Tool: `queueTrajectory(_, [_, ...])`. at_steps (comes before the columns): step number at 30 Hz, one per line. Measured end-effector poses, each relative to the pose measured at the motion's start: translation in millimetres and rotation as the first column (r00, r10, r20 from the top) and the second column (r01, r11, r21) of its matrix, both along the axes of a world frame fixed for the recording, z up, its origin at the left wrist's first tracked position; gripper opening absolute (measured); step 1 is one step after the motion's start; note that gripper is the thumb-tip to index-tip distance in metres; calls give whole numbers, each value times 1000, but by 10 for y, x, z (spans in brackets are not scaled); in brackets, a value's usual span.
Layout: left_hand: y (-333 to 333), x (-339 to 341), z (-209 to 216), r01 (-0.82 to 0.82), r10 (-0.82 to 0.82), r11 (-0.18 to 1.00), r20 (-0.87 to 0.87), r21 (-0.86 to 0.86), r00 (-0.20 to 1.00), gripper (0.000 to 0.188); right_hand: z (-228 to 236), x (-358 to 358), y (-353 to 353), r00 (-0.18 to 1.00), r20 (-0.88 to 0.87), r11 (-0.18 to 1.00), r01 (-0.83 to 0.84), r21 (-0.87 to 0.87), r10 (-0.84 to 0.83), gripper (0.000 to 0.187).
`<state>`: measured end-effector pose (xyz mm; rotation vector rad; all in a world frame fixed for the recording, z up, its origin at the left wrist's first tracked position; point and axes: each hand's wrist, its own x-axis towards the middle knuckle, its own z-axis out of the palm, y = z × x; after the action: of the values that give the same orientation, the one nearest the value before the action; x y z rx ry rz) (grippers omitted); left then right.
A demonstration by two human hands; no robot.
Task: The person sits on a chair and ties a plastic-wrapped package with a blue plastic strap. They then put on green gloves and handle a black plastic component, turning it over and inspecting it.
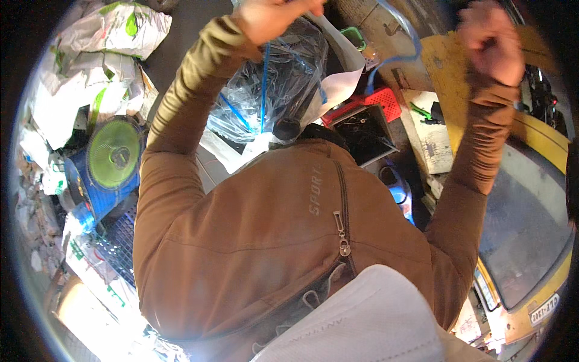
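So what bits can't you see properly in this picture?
- Left hand: head view, cut off by the top edge, so its grip is unclear.
- Right hand: head view, blurred; I can't tell if it holds anything.
- Blue strap: head view, the top edge cuts it off.
- Clear bag: head view, folds and shine hide what's inside.
- Blue thing: head view, partly hidden by the jacket.

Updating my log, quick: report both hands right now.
Left hand: partly cut off at the top edge, near the plastic bag; grip cannot be told.
Right hand: blurred, fingers seemingly curled; whether holding anything cannot be told.
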<state>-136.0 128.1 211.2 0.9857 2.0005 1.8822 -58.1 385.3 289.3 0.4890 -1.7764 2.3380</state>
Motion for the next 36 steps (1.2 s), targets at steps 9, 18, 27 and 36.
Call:
queueTrajectory(9, [-124, 109, 409, 84, -150, 935, -171, -343, 974, 22, -19, -267, -786, 989, 71, 692, -144, 707, 133, 14])
queueTrajectory(18, [-559, 329, -67, 372, -274, 928, 628, -25, 728, 27, 254, -662, -322, 962, 198, 417, -262, 870, 191, 14])
queueTrajectory(27, [-308, 171, -873, -346, 144, 912, -618, -220, 773, 17, -626, -923, 357, 914, 397, 513, -302, 804, -84, 21])
queueTrajectory(36, [-392, 168, -1205, -310, -15, 806, -541, -504, 841, 13, -1632, -1034, -628, 896, -101, 314, -44, 948, 432, 15])
